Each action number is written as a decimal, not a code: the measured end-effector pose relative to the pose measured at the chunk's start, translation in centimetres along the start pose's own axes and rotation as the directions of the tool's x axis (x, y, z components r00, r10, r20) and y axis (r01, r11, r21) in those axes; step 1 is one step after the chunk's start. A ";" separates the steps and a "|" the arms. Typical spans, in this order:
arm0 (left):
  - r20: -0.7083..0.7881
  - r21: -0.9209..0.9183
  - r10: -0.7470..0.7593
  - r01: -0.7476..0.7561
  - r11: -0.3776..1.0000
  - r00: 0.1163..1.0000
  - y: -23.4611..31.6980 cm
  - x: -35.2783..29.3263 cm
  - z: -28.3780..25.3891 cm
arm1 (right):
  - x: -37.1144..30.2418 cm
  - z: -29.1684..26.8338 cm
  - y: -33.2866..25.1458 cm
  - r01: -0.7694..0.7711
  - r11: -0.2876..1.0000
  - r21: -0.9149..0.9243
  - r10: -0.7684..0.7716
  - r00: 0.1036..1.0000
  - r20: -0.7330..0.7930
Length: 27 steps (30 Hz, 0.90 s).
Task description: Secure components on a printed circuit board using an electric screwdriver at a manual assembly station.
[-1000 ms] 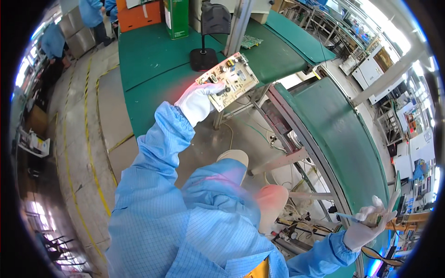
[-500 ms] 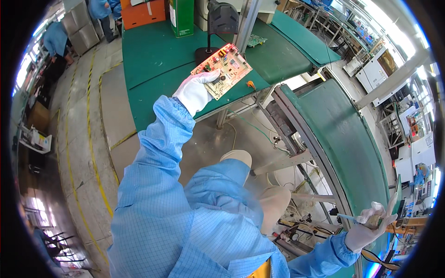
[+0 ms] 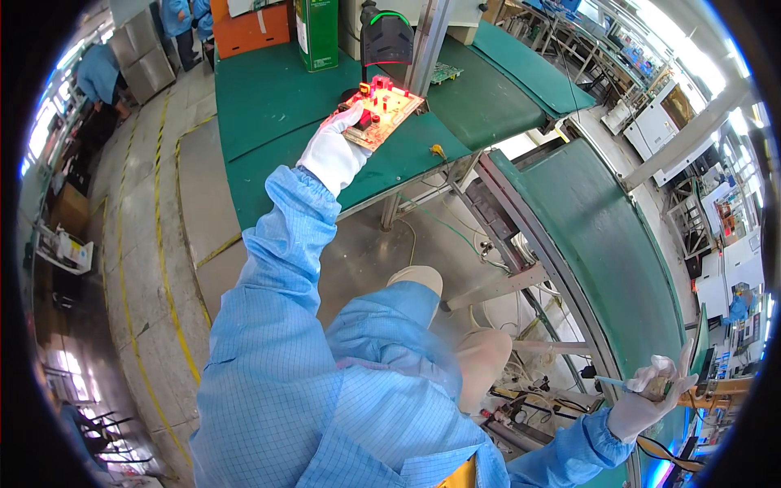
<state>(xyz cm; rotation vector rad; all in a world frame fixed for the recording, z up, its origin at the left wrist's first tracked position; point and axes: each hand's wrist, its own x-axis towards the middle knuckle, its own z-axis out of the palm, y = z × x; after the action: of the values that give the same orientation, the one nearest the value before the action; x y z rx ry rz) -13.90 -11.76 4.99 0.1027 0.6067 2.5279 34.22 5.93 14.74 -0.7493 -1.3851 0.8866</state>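
My gloved left hand [image 3: 332, 154] grips a printed circuit board [image 3: 393, 120] by its near left edge, thumb on top. The board is tilted, and red light covers its components. Just beyond it stands a black desktop barcode scanner [image 3: 387, 42] with a lit green strip; board and scanner look close but apart. Far off at the lower right, my gloved right hand [image 3: 647, 403] is raised with some fingers stretched. A thin light-blue stick [image 3: 608, 381] pokes out of it on the left. Something small and dull lies in its palm, too unclear to name.
A green-topped bench [image 3: 268, 154] carries a green can [image 3: 317, 37] and an orange box [image 3: 250, 31]. Another circuit board [image 3: 446, 73] lies behind the metal post [image 3: 429, 49]. A green conveyor belt [image 3: 606, 244] curves along my right. People in blue work at the far left.
My left hand has tilted the circuit board and moved it slightly left under the scanner. The scanner's green strip and red light have come on. My right hand is nearly still.
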 end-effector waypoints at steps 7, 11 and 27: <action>0.212 0.039 -0.316 0.315 0.948 0.925 -3.7 -1.9 0.1 | 0.4 -0.8 0.5 0.175 0.972 -0.160 -0.161 0.982 0.094; 0.223 0.217 -0.535 0.493 0.842 0.815 -8.5 -6.5 2.3 | 0.4 0.0 0.9 0.232 0.972 -0.024 -0.226 0.964 0.138; 0.446 0.691 -0.836 0.470 0.549 0.320 -20.7 -15.8 8.2 | 1.0 4.8 0.6 0.264 0.964 0.030 -0.266 0.953 0.142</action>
<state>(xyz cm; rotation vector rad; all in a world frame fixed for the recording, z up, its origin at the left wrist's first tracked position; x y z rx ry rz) 11.19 -0.95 3.95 0.8443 0.6589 1.2410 29.38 6.78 15.06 -0.4826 -1.5667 0.7461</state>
